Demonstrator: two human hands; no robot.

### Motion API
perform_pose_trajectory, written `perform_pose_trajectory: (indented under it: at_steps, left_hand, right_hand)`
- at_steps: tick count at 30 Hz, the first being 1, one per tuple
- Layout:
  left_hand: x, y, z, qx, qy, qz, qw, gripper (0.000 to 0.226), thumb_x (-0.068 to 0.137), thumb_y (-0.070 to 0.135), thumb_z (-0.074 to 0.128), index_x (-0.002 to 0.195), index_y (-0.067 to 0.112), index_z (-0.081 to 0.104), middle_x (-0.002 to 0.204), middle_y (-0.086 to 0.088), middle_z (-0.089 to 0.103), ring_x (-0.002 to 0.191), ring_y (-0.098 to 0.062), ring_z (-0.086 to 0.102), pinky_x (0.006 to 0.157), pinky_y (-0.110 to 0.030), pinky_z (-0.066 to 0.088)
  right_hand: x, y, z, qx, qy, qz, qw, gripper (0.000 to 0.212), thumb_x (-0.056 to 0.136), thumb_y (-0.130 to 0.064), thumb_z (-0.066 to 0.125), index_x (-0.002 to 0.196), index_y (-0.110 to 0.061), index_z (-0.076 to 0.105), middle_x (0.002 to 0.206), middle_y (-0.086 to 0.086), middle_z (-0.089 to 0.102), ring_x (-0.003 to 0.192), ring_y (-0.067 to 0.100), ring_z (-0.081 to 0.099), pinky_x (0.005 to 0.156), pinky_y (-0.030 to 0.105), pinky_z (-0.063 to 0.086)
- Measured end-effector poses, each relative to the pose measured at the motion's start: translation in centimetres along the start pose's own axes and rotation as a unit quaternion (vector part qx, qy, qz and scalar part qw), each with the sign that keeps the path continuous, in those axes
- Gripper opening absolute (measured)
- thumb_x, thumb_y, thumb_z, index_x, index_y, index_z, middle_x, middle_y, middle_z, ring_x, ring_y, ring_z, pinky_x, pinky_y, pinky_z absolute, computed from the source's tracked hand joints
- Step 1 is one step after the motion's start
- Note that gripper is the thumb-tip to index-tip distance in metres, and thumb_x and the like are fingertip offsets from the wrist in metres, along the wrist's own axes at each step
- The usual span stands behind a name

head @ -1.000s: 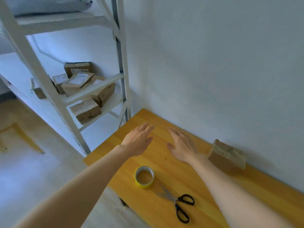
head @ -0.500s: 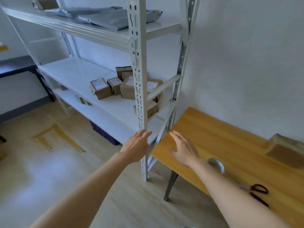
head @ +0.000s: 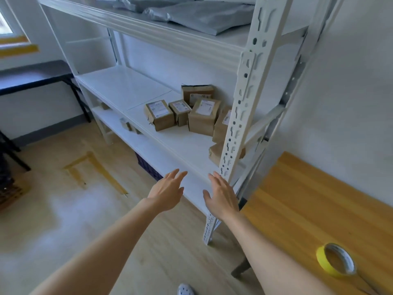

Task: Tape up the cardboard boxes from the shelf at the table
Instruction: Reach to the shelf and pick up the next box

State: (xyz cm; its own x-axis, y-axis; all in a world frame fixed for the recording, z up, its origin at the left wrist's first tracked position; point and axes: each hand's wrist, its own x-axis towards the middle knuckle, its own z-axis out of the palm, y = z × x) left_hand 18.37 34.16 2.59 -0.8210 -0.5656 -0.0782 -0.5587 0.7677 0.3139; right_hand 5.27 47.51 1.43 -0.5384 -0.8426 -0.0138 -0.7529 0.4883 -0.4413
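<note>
You get bright, even daylight with a bright window (head: 5,24) at upper left, a pale sheen washing out the light wooden floor (head: 53,209), only soft shadows, wide-angle leaning of the white perforated metal shelf post (head: 240,116), and slight softness throughout.

what the shelf hides and the frame cuts off
the front post (head: 238,116) of the shelf (head: 127,90) covers part of two cardboard boxes (head: 219,128) at the right end of the middle board; the labels on the boxes are too small to read. small things (head: 127,124) on the board below are too blurred to tell. the table (head: 308,199) runs out at the right and bottom edges, the grey bags (head: 202,15) at the top, and a shoe (head: 185,290) at the bottom.
</note>
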Motion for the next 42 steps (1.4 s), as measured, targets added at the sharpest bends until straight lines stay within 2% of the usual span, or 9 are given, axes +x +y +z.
perform_pose_trajectory:
  at_steps: [11,16,22,25,29,32,36,38,42]
  left_hand:
    - [10.7,-6.2,-0.5,0.02,-0.054,0.012,0.998,0.054,0.102,0.029,0.042,0.152,0.025,0.02,0.159,-0.004,0.019,0.143,-0.024,0.028,0.103,-0.039,0.043]
    - [16.7,-9.3,-0.7,0.034,-0.09,0.063,0.993,0.054,0.102,0.03,0.041,0.152,0.024,0.02,0.159,-0.005,0.019,0.143,-0.026,0.028,0.107,-0.041,0.037]
    - [24.2,-11.7,-1.3,0.052,-0.146,0.176,0.972,0.053,0.102,0.029,0.04,0.152,0.025,0.02,0.159,-0.003,0.018,0.143,-0.024,0.025,0.107,-0.041,0.036]
    - [27.4,-11.7,-1.9,0.062,-0.177,0.251,0.95,0.054,0.102,0.029,0.039,0.152,0.026,0.018,0.159,-0.005,0.018,0.143,-0.025,0.025,0.108,-0.041,0.035]
    - [30.9,-9.8,-2.2,0.077,-0.199,0.331,0.919,0.054,0.103,0.031,0.037,0.152,0.032,0.016,0.159,-0.004,0.019,0.143,-0.026,0.025,0.106,-0.042,0.037]
    - [32.1,-7.3,-1.8,0.047,-0.228,0.353,0.906,0.054,0.103,0.032,0.036,0.153,0.033,0.015,0.158,-0.004,0.022,0.139,-0.027,0.032,0.105,-0.043,0.038]
    - [33.2,-4.3,-0.4,-0.031,-0.295,0.33,0.896,0.058,0.103,0.031,0.038,0.154,0.03,0.009,0.153,-0.006,0.033,0.133,-0.027,0.041,0.104,-0.037,0.035]
    - [33.7,-3.0,0.5,-0.092,-0.338,0.277,0.895,0.06,0.103,0.03,0.04,0.154,0.029,0.007,0.153,-0.006,0.033,0.133,-0.026,0.042,0.102,-0.032,0.037]
    - [34.0,-1.4,2.3,-0.187,-0.38,0.187,0.886,0.062,0.103,0.029,0.04,0.154,0.022,0.006,0.156,-0.005,0.028,0.136,-0.022,0.039,0.097,-0.024,0.036]
  right_hand:
    - [10.0,-2.5,4.7,0.042,-0.001,0.041,0.998,0.057,0.103,-0.029,0.042,0.155,-0.015,0.021,0.164,0.003,0.009,0.15,0.018,0.011,0.116,0.032,0.02]
    - [13.7,-2.6,6.4,0.038,0.023,0.108,0.993,0.059,0.103,-0.028,0.043,0.155,-0.014,0.018,0.164,0.003,0.007,0.15,0.017,0.009,0.117,0.031,0.019]
    - [17.5,-3.7,7.4,0.032,0.121,0.223,0.967,0.063,0.101,-0.023,0.047,0.155,-0.012,0.018,0.163,0.005,0.013,0.15,0.019,0.015,0.117,0.032,0.022]
    - [18.7,-3.7,6.9,0.016,0.16,0.293,0.942,0.062,0.098,-0.023,0.053,0.152,-0.011,0.026,0.162,0.007,0.018,0.147,0.025,0.024,0.115,0.038,0.025]
    - [19.9,-2.7,5.7,-0.006,0.168,0.378,0.91,0.068,0.097,-0.033,0.055,0.153,-0.017,0.02,0.162,0.009,0.01,0.148,0.028,0.018,0.115,0.043,0.027]
    - [20.9,-1.4,4.7,-0.002,0.171,0.425,0.889,0.073,0.097,-0.04,0.053,0.155,-0.018,0.014,0.162,0.012,0.006,0.149,0.031,0.013,0.115,0.046,0.027]
    - [22.8,0.8,3.8,0.105,0.235,0.487,0.834,0.08,0.097,-0.035,0.055,0.155,-0.015,0.004,0.162,0.015,0.007,0.149,0.032,0.012,0.115,0.049,0.03]
    - [23.4,2.1,3.6,0.146,0.245,0.51,0.811,0.08,0.098,-0.03,0.055,0.155,-0.011,0.002,0.161,0.016,0.008,0.148,0.033,0.014,0.115,0.048,0.03]
    - [24.4,4.0,4.2,0.241,0.27,0.551,0.752,0.075,0.096,-0.025,0.057,0.153,-0.003,0.013,0.154,0.018,0.028,0.137,0.035,0.036,0.109,0.049,0.04]
